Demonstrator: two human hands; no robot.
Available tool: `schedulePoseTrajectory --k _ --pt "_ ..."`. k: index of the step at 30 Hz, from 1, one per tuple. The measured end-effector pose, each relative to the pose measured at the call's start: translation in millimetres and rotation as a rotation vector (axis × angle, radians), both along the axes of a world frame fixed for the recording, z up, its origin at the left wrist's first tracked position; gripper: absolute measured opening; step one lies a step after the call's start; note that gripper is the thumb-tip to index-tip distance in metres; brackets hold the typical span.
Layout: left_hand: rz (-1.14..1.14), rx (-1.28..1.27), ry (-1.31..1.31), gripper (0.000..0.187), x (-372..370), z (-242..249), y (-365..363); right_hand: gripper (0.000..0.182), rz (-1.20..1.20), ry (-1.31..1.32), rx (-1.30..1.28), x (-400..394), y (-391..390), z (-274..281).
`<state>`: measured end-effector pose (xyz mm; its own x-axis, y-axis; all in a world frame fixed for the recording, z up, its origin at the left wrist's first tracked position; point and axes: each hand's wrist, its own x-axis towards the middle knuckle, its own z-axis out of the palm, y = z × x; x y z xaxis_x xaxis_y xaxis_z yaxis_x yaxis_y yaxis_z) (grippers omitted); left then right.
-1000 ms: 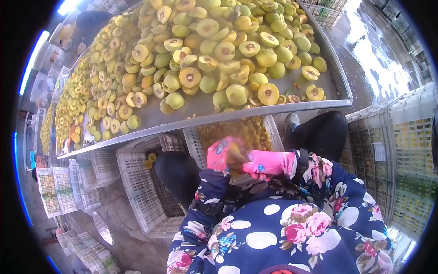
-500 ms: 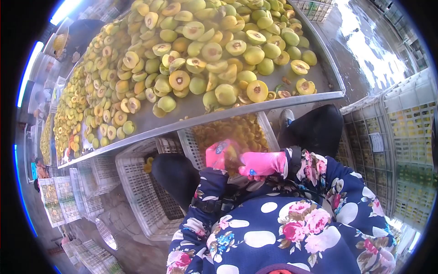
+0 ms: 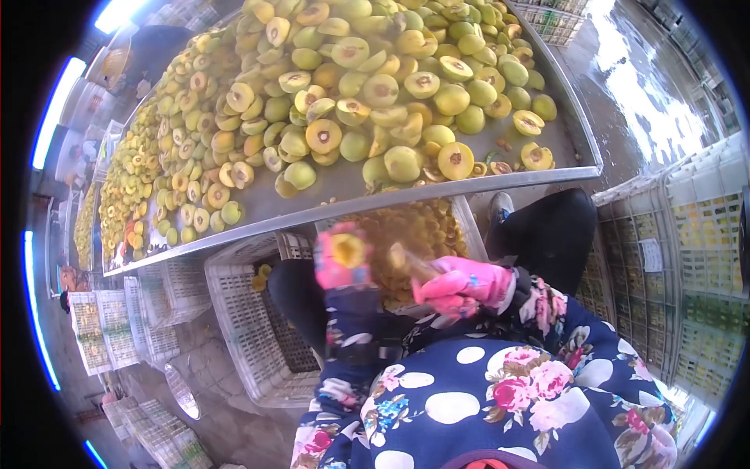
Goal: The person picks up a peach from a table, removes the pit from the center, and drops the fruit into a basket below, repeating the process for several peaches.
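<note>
My left hand (image 3: 336,275), in a pink glove, is closed round a halved yellow fruit (image 3: 348,250), its cut face turned up. In my right hand (image 3: 467,286), also pink-gloved, is a short tool (image 3: 412,264) with a pale, blurred tip pointing left; its exact kind I cannot make out. The hands are apart, above a white crate (image 3: 467,227) filled with yellow-orange fruit pieces (image 3: 414,234). Beyond it, a metal table (image 3: 355,181) bears a heap of halved, peach-like green-yellow fruits (image 3: 323,136), some with the brown stone showing.
The table's raised metal rim (image 3: 344,209) runs just beyond my hands. Left of my knee stands another white crate (image 3: 242,336) with a few yellow pieces inside. Stacked crates (image 3: 672,258) rise at the right, and more crates (image 3: 94,328) stand far left. The floor (image 3: 641,94) looks wet.
My hands have drawn apart. The left moved leftward with its cut fruit half now showing, and the tool in my right hand has come into sight. The view has shifted slightly.
</note>
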<state>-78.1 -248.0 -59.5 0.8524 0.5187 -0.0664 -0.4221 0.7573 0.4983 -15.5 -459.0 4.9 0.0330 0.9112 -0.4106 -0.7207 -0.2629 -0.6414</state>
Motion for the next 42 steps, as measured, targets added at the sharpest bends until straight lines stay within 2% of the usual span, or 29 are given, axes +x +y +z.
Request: schedulePoseTrajectory --k 2,3,4,5,6,8,9,10,12,14,17,20,21,23,24,27,30,35,42 --pt "0.065 0.186 0.277 0.035 -23 24 65 0.023 0.017 -0.134 -0.185 10 -4 -18" --pt "0.205 0.490 0.409 0.032 -30 57 77 0.022 0.124 -0.888 -0.111 5 -13 -63" --pt "0.408 0.805 0.709 0.031 -36 74 91 0.023 0.245 -1.074 -0.155 4 -15 -81" --pt "0.520 1.616 0.932 0.030 -43 83 121 0.026 0.377 -1.269 -0.196 3 -17 -98" --pt "0.545 2.076 1.112 0.034 -48 85 144 0.030 0.509 -1.452 -0.228 2 -19 -116" --pt "0.478 2.004 1.151 0.036 -31 99 160 0.030 0.233 -1.241 -0.354 0 -14 -103" --pt "0.325 1.913 1.094 0.039 -14 99 167 0.031 0.246 -0.915 -0.501 7 -4 -60" --pt "0.178 1.814 1.034 0.043 7 95 172 0.031 0.225 -0.862 -0.502 9 -4 -61" --pt "0.033 2.066 1.018 0.049 52 90 165 0.031 0.177 -0.762 -0.503 11 -7 -64" --pt "-0.047 2.247 0.895 0.056 90 55 179 0.031 0.157 -0.746 -0.508 12 -10 -65" --pt "-0.356 2.072 1.039 0.057 112 34 197 0.033 0.083 -0.664 -0.503 15 -11 -53" --pt "-0.439 1.534 0.924 0.056 97 58 185 0.028 0.064 -0.546 -0.571 19 -7 -35" --pt "-0.353 1.378 0.682 0.055 88 26 207 0.029 0.016 -0.480 -0.525 21 -6 -29" --pt "-0.554 0.428 0.338 0.050 65 41 203 0.029 -0.075 -0.341 -0.434 21 -5 -18" --pt "-0.513 0.337 0.194 0.048 53 77 157 0.030 -0.088 -0.325 -0.366 20 -3 -9" --pt "-0.500 0.028 0.168 0.047 30 107 101 0.032 -0.119 -0.341 -0.211 20 11 22" --pt "-0.514 -0.060 0.100 0.052 20 106 68 0.035 -0.133 -0.429 -0.158 15 18 40" --pt "-0.507 -0.245 0.101 0.043 16 109 18 0.036 -0.167 -0.545 -0.112 8 18 53" --pt "-0.385 -0.165 0.154 0.044 16 107 -29 0.031 -0.277 -0.518 -0.130 -2 10 48"
